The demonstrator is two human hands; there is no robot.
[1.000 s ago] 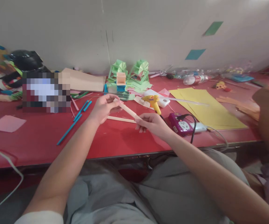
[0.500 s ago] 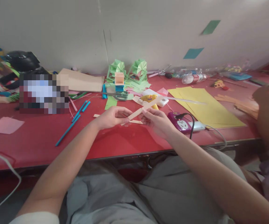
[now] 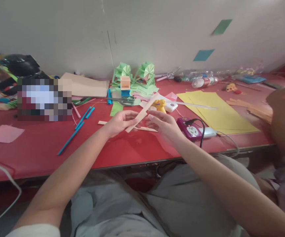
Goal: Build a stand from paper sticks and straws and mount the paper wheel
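Note:
Over the red table (image 3: 122,148), my left hand (image 3: 119,122) and my right hand (image 3: 163,125) both pinch a long tan paper strip (image 3: 144,110). The strip slants up and to the right, its top end near a yellow glue gun (image 3: 161,104). My left fingers grip its lower end; my right fingers hold its middle. A second tan strip (image 3: 146,128) lies flat on the table under my hands.
Behind my hands are scissors (image 3: 126,99), green paper fans (image 3: 135,74), several blue paper sticks (image 3: 79,125), yellow sheets (image 3: 216,110), a purple power strip (image 3: 190,130) and a pink sheet (image 3: 3,133). Another person's arm (image 3: 284,115) is at the right edge.
The strip swung from pointing up-left to slanting up-right. My left hand dropped lower and nearer me, my right hand rose to the strip's middle.

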